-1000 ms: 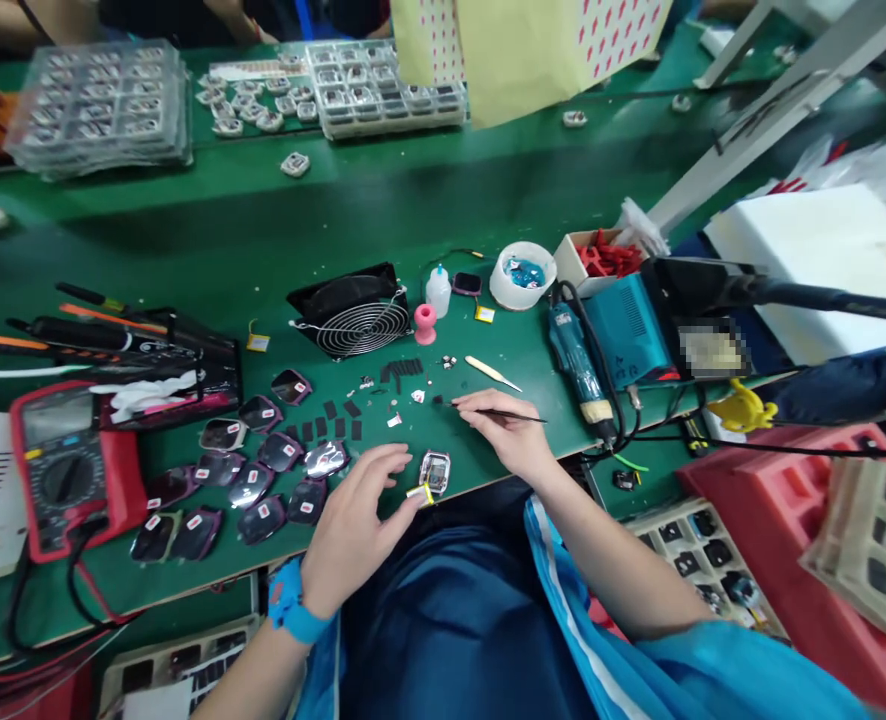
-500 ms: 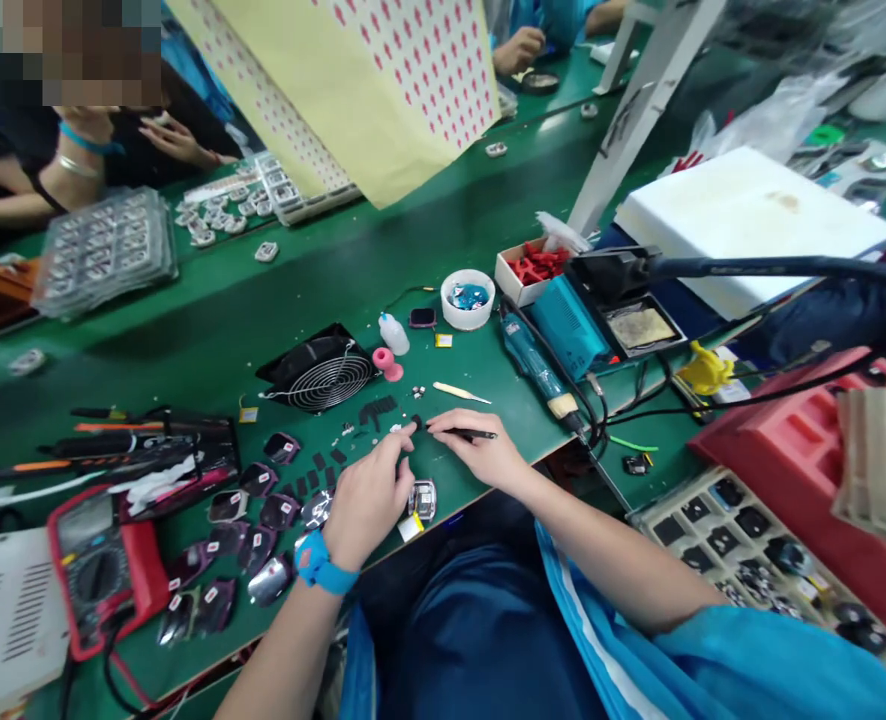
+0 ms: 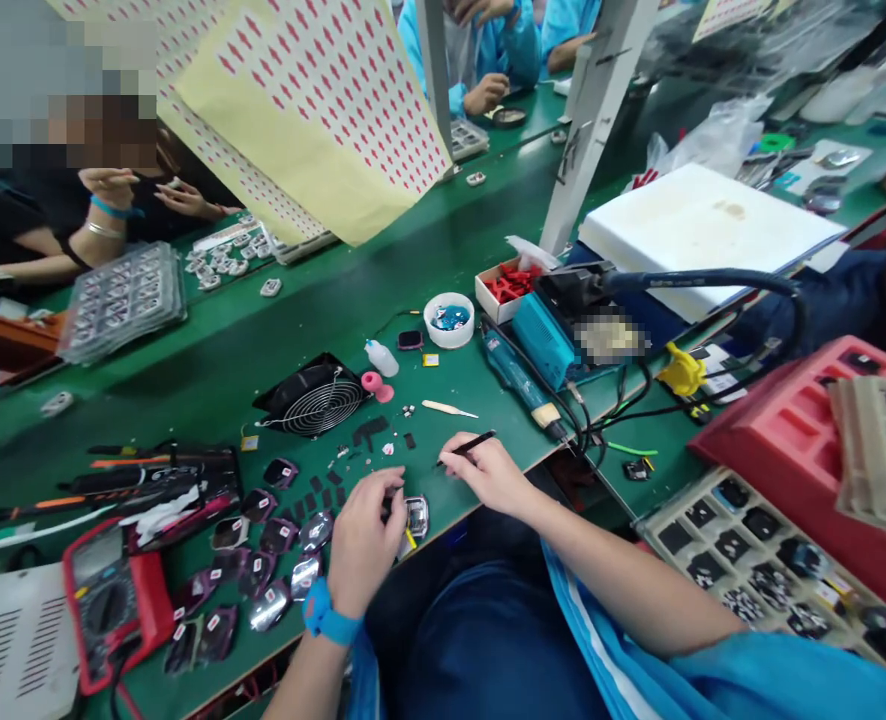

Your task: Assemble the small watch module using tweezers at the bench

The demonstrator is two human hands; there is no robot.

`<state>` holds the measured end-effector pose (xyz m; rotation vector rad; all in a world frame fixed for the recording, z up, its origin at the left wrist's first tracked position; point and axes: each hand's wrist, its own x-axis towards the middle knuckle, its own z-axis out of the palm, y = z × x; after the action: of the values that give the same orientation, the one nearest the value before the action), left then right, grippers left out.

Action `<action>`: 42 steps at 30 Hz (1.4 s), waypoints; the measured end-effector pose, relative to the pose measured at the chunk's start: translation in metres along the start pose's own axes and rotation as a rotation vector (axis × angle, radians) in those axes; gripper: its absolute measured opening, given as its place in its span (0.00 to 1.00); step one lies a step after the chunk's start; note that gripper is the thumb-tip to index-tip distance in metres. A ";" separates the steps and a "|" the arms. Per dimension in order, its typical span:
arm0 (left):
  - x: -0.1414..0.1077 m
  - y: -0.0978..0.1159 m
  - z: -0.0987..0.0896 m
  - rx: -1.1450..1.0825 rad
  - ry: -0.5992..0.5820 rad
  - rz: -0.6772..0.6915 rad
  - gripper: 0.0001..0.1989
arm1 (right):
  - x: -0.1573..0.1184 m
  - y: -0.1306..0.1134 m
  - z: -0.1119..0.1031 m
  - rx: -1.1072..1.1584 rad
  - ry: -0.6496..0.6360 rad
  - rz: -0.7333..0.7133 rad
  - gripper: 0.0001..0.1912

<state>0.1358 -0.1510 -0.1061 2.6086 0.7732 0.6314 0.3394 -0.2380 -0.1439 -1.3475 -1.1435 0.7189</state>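
My right hand [image 3: 488, 472] grips thin black tweezers [image 3: 477, 441], their tip pointing down and left above the green bench. Left of it, my left hand [image 3: 368, 525], with a blue wrist strap [image 3: 330, 612], has its fingers curled together; something dark shows between them, too small to name. Right beside these fingers lies an open watch-like case [image 3: 417, 516] with a yellow-edged piece under it, partly hidden by the hand. Small black pads [image 3: 315, 503] and tiny parts lie beyond my left hand. Several dark watch screens [image 3: 278, 535] lie to its left.
A fan [image 3: 319, 395], a white bottle [image 3: 381, 357], a round white dish [image 3: 449, 320] and an electric screwdriver [image 3: 522, 375] stand farther back. At left is a red multimeter [image 3: 113, 600]; at right, a parts tray [image 3: 743, 560]. Co-workers sit across the bench.
My left hand has drawn back toward me, from beside the small black piece to the watch-like case. My right hand with the tweezers has shifted slightly nearer me. The camera view has turned.
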 end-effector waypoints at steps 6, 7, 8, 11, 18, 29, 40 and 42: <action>-0.066 0.012 0.004 -0.073 0.149 -0.106 0.09 | 0.000 -0.009 -0.009 -0.163 -0.167 -0.040 0.26; -0.073 0.013 0.006 -0.066 0.141 -0.098 0.10 | 0.001 -0.011 -0.009 -0.231 -0.218 -0.054 0.27; -0.078 0.013 0.007 -0.057 0.132 -0.088 0.10 | 0.002 -0.014 -0.008 -0.311 -0.272 -0.064 0.26; -0.083 0.015 0.012 -0.032 0.124 -0.062 0.09 | 0.006 -0.023 -0.004 -0.595 -0.439 -0.056 0.23; -0.079 0.018 0.020 -0.078 0.157 -0.082 0.08 | 0.008 -0.031 -0.016 -1.134 -0.456 -0.157 0.14; -0.074 0.020 0.024 -0.182 0.200 -0.165 0.10 | -0.048 -0.023 0.024 -0.704 -0.223 -0.328 0.06; -0.066 0.015 0.009 -0.184 0.189 -0.270 0.07 | -0.054 -0.012 0.052 -0.721 -0.176 -0.346 0.05; -0.071 0.012 0.007 -0.097 0.147 -0.249 0.08 | -0.052 -0.010 0.047 -0.677 -0.201 -0.354 0.05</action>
<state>0.0912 -0.2027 -0.1293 2.3484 1.0639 0.7712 0.2772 -0.2703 -0.1515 -1.5757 -1.8367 0.2050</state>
